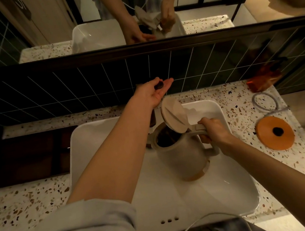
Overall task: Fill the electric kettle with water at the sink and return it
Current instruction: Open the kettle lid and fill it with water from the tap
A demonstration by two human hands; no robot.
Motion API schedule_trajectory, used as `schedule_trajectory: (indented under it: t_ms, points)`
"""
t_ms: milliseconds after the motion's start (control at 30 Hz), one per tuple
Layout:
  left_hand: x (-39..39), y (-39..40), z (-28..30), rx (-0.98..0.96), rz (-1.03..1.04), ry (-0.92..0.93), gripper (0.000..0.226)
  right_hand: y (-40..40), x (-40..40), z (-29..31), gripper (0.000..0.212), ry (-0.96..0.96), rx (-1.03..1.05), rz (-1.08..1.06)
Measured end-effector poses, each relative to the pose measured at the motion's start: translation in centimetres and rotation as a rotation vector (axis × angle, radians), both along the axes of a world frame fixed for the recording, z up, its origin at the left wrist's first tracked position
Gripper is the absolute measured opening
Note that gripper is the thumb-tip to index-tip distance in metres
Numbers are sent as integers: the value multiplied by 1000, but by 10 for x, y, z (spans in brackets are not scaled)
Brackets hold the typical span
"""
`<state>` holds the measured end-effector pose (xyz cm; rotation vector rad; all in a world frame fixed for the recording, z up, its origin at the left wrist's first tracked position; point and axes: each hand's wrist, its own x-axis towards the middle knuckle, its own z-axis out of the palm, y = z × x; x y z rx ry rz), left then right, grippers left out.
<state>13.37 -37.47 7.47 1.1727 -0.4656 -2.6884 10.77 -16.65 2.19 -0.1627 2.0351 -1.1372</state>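
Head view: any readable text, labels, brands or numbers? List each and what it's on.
None readable.
Kettle, lid open, held by the right hand over the sink: no print visible.
Orange kettle base on the counter: plain.
Orange packet by the tiled wall: too blurred to tell.
Door in the mirror: a white mark, cut off and unreadable.
Left hand is on the dark tap handle: no marks.

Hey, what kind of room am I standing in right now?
Probably a bathroom or washroom vanity: a white basin set in a speckled stone counter, a wide mirror above dark wall tiles, and a tap handle under your left hand.
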Motion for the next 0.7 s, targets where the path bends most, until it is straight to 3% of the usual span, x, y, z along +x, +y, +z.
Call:
schedule_trajectory:
  t_ms: [133,300,367,433,500,600,700]
  points:
    - [13,-9,-4,-144,-63,-72,48,-11,1,-1,40,-6,22,11]
    - [58,-17,-24,-486,49,-300,25,-22,4,2,44,-8,8,47]
    - [79,-21,-45,-599,88,-473,9,-25,6,2,45,-16,-5,81]
    - [98,-22,-68,-697,40,-664,9,-28,9,1,44,-26,-24,107]
    - [113,-14,-84,-667,-62,-719,32,-33,10,1,42,-36,-44,110]
    - [130,4,-91,-494,-217,-648,62,-38,14,1,43,-68,-114,76]
    - [135,15,-91,-376,-275,-486,70,-37,16,-4,46,-70,-166,80]
